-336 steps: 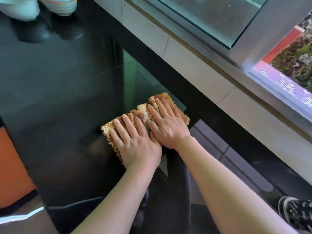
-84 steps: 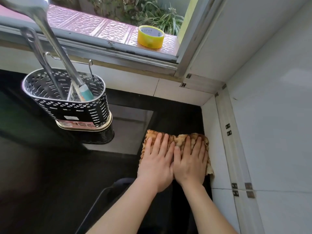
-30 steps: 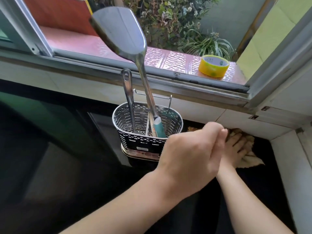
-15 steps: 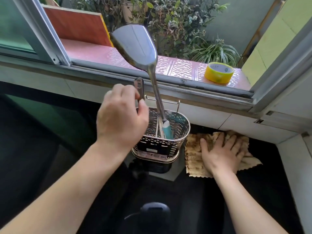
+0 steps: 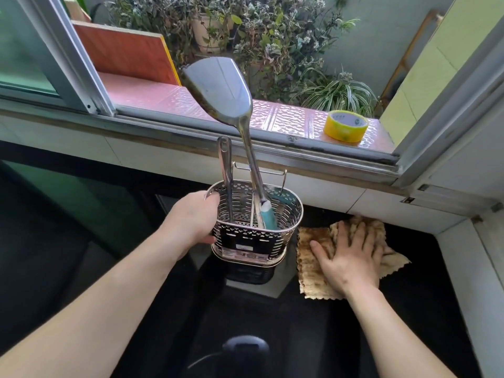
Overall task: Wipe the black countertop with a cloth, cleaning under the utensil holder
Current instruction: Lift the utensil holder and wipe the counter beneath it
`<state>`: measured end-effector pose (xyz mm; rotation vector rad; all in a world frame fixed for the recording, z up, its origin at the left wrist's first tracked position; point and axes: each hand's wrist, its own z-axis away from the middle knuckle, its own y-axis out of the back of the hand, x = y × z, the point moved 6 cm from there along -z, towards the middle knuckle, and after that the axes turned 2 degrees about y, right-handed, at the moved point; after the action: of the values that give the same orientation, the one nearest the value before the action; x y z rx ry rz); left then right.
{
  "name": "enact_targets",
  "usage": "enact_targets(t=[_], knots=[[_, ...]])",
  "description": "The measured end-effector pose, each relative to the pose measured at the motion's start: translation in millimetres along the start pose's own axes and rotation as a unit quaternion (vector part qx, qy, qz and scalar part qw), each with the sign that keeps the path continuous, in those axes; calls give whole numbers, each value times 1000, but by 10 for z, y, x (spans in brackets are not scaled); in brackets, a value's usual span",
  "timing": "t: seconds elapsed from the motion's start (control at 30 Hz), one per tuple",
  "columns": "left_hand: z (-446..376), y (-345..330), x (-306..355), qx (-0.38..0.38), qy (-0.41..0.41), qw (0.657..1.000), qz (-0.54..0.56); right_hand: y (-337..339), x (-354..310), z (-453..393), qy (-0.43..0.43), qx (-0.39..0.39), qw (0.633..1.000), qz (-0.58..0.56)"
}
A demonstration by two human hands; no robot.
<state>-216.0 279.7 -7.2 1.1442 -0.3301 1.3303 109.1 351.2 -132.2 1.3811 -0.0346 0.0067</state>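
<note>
A perforated metal utensil holder (image 5: pixel 253 238) stands on the glossy black countertop (image 5: pixel 409 309), near the tiled back wall. It holds a steel spatula (image 5: pixel 218 91) with a teal handle and another metal utensil (image 5: pixel 225 170). My left hand (image 5: pixel 191 222) grips the holder's left end, thumb over the rim. A tan, worn cloth (image 5: pixel 311 263) lies flat to the right of the holder. My right hand (image 5: pixel 349 257) rests palm down on the cloth with fingers spread.
A white tiled side wall (image 5: pixel 469 268) closes the counter on the right. The open window's sill (image 5: pixel 272 118) behind carries a yellow tape roll (image 5: pixel 345 126); potted plants (image 5: pixel 272 42) stand outside. The window frame (image 5: pixel 73 64) runs along the back.
My left hand has dropped from the tall utensil's top to the holder's left side and closed on it. My right hand stays pressed on the cloth, right of the holder.
</note>
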Motion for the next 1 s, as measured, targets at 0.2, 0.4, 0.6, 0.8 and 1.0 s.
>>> enact_targets(t=[0.2, 0.4, 0.6, 0.8, 1.0], knots=[[-67, 362, -41, 35, -13, 999, 13, 16, -176, -33, 5, 7, 1000, -8], [-78, 778, 7, 45, -27, 998, 40, 48, -1056, -18, 70, 12, 997, -19], [-127, 1266, -3, 75, -19, 993, 89, 113, -1851, 6, 114, 17, 993, -6], [-100, 1635, 6, 113, -29, 985, 131, 155, -2663, 160, 196, 17, 979, -48], [-65, 1701, -53, 113, -31, 986, 119, 164, -3298, 653, 321, -3, 944, -76]])
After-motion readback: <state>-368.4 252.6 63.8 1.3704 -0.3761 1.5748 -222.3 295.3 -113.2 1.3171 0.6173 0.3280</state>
